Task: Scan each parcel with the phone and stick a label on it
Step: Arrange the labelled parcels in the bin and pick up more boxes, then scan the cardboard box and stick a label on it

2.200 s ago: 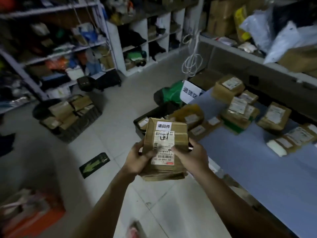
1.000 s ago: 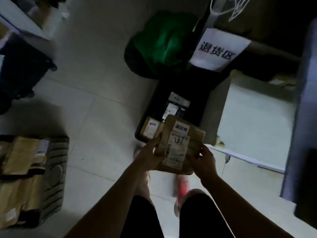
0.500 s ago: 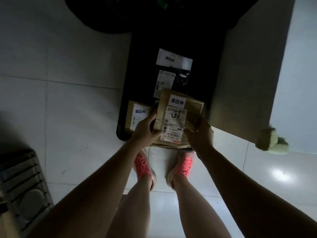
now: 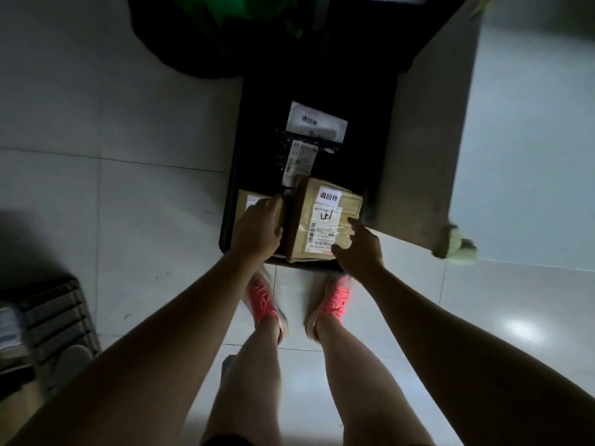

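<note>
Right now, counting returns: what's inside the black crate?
A labelled cardboard parcel, a second cardboard parcel partly under the left hand, and a black bagged parcel behind. Anything beneath is hidden.

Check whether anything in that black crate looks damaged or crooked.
The box in the crate's near right corner sits a bit askew to the crate walls, and its near edge looks crumpled. Nothing looks spilled, though the dim light hides finer damage.

The bin [image 4: 230, 188] is packed at its lower end: a box [image 4: 349, 206] fills the lower right and a parcel [image 4: 249, 201] the lower left, with a narrow gap between them. A bag [image 4: 306, 141] lies mid-bin. A panel [image 4: 418, 140] walls the right side and a green sack [image 4: 244, 14] blocks the top. The floor [image 4: 145, 204] at left lies open.
</note>
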